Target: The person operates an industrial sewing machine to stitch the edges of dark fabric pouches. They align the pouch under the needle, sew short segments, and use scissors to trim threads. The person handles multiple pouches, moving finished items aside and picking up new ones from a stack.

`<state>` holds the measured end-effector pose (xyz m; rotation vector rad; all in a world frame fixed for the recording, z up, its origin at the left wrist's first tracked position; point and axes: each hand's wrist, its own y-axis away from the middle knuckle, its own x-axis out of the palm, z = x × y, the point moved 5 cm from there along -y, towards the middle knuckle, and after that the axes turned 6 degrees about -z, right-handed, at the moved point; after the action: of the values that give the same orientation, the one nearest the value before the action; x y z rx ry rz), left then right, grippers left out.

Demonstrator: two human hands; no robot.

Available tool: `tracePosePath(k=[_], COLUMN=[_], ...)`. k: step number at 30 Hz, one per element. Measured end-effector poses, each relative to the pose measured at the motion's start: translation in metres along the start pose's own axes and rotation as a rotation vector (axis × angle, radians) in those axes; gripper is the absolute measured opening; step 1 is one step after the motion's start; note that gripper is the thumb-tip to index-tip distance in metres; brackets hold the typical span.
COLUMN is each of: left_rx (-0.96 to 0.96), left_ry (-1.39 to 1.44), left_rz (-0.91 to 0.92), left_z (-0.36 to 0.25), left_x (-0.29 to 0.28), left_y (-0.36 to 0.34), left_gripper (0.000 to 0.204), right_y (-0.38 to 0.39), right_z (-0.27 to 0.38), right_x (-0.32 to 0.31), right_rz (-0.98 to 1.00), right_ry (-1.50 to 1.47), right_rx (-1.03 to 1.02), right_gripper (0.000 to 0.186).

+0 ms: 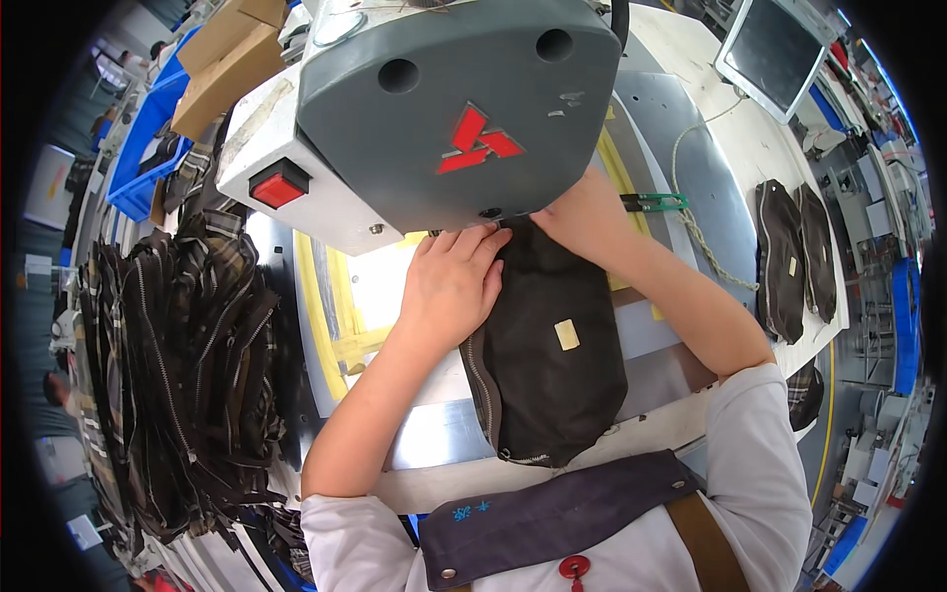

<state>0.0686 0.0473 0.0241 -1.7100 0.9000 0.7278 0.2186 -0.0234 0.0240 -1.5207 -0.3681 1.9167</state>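
Observation:
A dark brown zippered fabric pouch with a small cream patch lies flat beneath the grey head of a sewing machine. My left hand is at the pouch's upper left edge; its bent fingers hold the cloth close to the machine head, thumb resting on the fabric. On the other side, my right hand reaches in at the pouch's upper right edge, touching it with the thumb. Its other fingers are hidden under the machine head. The pouch's far end is also covered by the head.
Many dark zippered pieces are heaped at left, near a blue crate and a cardboard box. Two dark pouches lie at right. Green-handled thread snips and a cord sit beyond my right hand; a screen stands far right.

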Motion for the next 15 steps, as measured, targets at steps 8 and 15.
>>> tracePosePath(k=[8,15], left_rx=[-0.027,-0.009], left_ry=[0.008,0.002], left_rz=[0.019,0.015], left_z=[0.0,0.0], left_x=[0.001,0.001], left_y=[0.0,-0.002], left_gripper=[0.031,0.031], right_y=[-0.006,0.008], right_z=[-0.015,-0.007], right_x=[-0.001,0.018], right_rz=[0.081,0.127], right_ry=[-0.347,-0.265], right_rx=[0.17,0.109], right_gripper=[0.019,0.019])
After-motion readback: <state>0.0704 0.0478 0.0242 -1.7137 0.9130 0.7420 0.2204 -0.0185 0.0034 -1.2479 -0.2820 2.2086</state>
